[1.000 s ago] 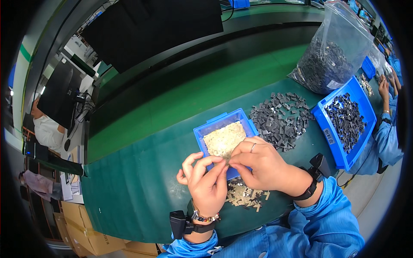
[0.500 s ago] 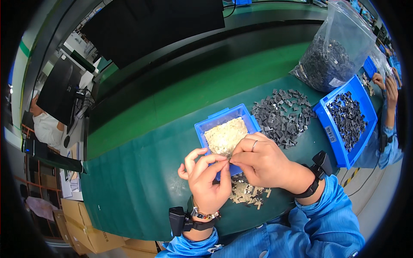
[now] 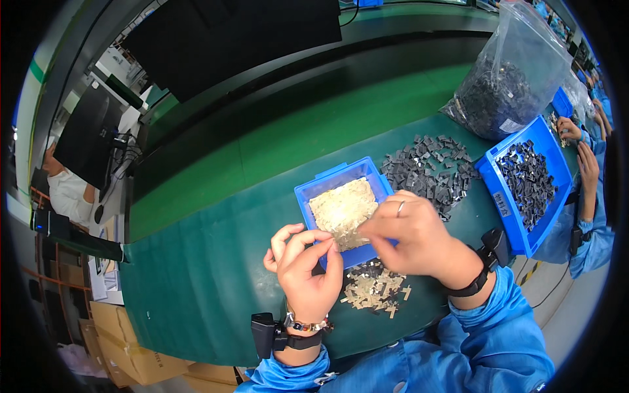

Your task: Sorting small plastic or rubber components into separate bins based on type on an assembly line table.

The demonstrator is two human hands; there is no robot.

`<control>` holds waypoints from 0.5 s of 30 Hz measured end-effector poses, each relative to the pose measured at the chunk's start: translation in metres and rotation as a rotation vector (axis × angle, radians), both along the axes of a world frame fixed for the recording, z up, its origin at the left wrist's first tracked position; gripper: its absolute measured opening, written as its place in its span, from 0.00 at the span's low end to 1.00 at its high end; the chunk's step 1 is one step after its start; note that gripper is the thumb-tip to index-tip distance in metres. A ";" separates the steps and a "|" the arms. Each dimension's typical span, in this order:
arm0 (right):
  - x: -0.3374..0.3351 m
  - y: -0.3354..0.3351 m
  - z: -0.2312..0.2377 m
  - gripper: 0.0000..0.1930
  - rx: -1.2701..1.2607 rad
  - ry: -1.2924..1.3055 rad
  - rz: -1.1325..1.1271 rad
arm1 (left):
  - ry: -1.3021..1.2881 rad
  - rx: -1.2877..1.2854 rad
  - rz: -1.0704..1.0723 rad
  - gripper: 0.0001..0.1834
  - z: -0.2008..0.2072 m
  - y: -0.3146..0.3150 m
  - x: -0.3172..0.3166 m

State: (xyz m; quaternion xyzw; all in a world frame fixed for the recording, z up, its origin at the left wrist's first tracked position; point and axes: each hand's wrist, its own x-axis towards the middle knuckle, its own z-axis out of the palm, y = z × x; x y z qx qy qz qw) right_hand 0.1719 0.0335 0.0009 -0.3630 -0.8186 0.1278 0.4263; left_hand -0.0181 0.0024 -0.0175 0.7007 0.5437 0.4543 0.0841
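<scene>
Over the near left corner of a small blue bin (image 3: 377, 167), my left hand (image 3: 304, 268) is closed in a pinch. What its thumb and fingertips hold is too small to make out. To its right, my right hand (image 3: 419, 239) hovers over the bin's right side, its fingertips smeared by motion. The bin holds a heap of small pale beige pieces (image 3: 343, 204). Below the hands, on the green table, lies a loose pile of small flat gold-coloured pieces (image 3: 375, 288) with some dark ones among them.
Small dark grey plastic parts (image 3: 426, 170) are spread right of the bin. Farther right stands a larger blue bin (image 3: 514, 226) of dark parts. Behind it is a clear plastic bag (image 3: 498, 92) full of dark pieces. Another person's hands (image 3: 586, 170) show at the far right.
My hands met at the fingertips before; now they are apart. The left has shifted slightly left, and the right has drawn away to the right.
</scene>
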 end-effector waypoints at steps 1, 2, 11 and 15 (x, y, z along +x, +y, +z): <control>0.007 0.005 -0.001 0.08 0.009 -0.001 -0.017 | 0.043 -0.020 0.015 0.05 0.000 -0.001 -0.001; 0.014 0.009 0.000 0.08 0.005 0.049 -0.019 | 0.082 -0.040 0.033 0.06 0.000 -0.001 -0.003; 0.058 0.039 -0.014 0.13 0.194 -0.142 -0.032 | 0.050 -0.070 -0.053 0.13 -0.004 0.002 -0.003; 0.054 0.038 -0.011 0.14 0.201 -0.211 -0.042 | 0.046 -0.084 -0.056 0.15 -0.004 0.001 -0.002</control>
